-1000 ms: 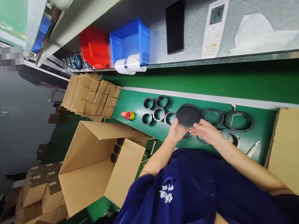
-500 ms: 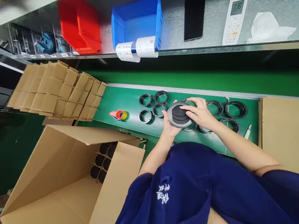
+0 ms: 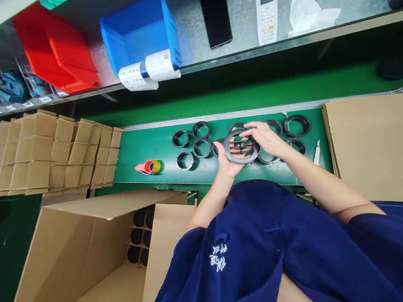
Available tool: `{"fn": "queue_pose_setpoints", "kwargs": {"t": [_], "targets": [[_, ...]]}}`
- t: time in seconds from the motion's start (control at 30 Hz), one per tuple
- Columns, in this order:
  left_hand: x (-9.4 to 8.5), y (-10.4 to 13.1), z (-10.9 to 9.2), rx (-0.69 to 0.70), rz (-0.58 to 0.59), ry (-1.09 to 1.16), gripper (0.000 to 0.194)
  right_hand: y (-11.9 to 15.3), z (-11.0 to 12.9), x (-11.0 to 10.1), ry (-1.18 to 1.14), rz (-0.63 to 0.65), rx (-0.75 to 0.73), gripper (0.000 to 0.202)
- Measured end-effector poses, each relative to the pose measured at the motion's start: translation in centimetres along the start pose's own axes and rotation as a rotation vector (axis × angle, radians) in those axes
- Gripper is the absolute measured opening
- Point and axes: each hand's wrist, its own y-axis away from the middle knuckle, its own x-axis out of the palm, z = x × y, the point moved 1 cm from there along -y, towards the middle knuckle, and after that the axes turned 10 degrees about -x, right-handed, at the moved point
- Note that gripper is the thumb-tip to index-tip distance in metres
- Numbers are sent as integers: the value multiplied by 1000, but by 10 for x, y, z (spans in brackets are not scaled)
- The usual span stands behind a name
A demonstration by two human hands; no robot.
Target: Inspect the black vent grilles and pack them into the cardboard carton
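A round dark-grey air vent (image 3: 240, 143) with thin slats is held over the green bench. My left hand (image 3: 228, 167) grips it from below and the left, its fingers showing through the gaps between the slats. On the upper right, my right hand (image 3: 267, 141) holds the rim, fingertips at the slats. Several black rings lie on the bench around the hands, such as the ring (image 3: 202, 148) left of my left hand and the ring (image 3: 297, 125) right of my right hand. Some rings are partly hidden behind the hands.
Tape rolls (image 3: 150, 167) lie on the bench's left, a utility knife (image 3: 317, 153) on its right. An open carton (image 3: 71, 249) with dark round parts stands lower left, below stacked cardboard dividers (image 3: 41, 152). Overhead, a shelf bears a blue bin (image 3: 138, 33), red bin (image 3: 54, 51), phone (image 3: 215, 14) and remote (image 3: 268, 11).
The vent's slats have turned from closed flat to edge-on, so gaps now show through it. Both hands still hold it. The camera view has shifted to the right.
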Motion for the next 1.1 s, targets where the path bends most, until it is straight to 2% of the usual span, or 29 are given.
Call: {"fn": "queue_pose_setpoints", "kwargs": {"t": [0.1,0.17,0.3,0.4,0.5,0.63,0.8,0.9,0.97,1.0,1.1], "targets": [[9,-9,10,-90,11,-28,90,16,-2,-19,-42,-97,65,69],[14,-16,16,-126,-33,-38,92,30,-4,-24,-20,-125,60,71],[25,-30,28,-109,-142,-3,88,60,-9,-18,58,33,-100,71],[35,-39,38,-148,-142,13,86,72,-18,-28,58,-10,-50,62],[45,-44,47,-179,-119,20,83,70,-26,-49,76,-63,-20,51],[55,-45,52,-139,-135,2,76,63,-32,-67,162,-27,-80,48],[61,-37,50,-137,-125,-50,80,51,-34,-63,113,25,-93,49],[66,-32,47,-108,-108,-53,83,37,-27,-61,46,24,-92,56],[71,-29,42,-74,-92,-46,87,30,-20,-63,-12,-70,-95,55],[74,-27,39,-54,-87,-45,89,29,-16,-64,-38,-165,-79,52],[85,-24,29,49,-102,-50,96,37,-7,-65,-95,-553,71,41]]}}
